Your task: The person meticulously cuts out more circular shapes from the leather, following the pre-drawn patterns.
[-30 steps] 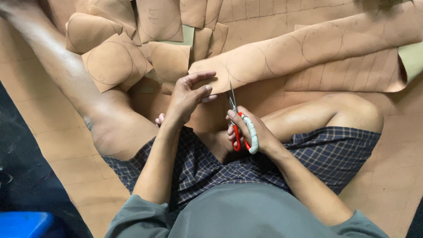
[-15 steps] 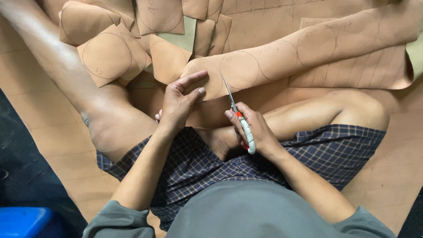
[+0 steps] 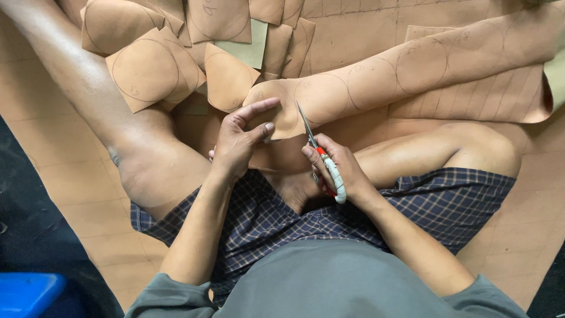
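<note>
Setup: person sitting on the floor (image 3: 70,194), legs folded, looking straight down at their own hands

Left hand (image 3: 238,144): fingers pinched on the near rounded end of a long tan leather strip (image 3: 412,70), thumb on top, holding that end up off the lap

Right hand (image 3: 335,168): wrapped tight around the handles of a pair of scissors (image 3: 321,156), red grip with pale tape wound round one loop

Scissors: blades point up and away from the body, tips right at the strip's lower edge, just right of the left hand's pinch. Can't tell if the blades are biting in or only touching

Strip: its long axis runs from the left hand off to the upper right, so most of it lies beyond the right hand. Pencilled circles sit in a row along it

Which hand is nearer: left is on the strip itself, right reaches it only through the blades

Hands to each other: close but apart, strip end between them

Around: pile of cut leather pieces (image 3: 147,70) with drawn circles at upper left, near the outstretched leg; blue box (image 3: 26,291) at bottom left
</note>
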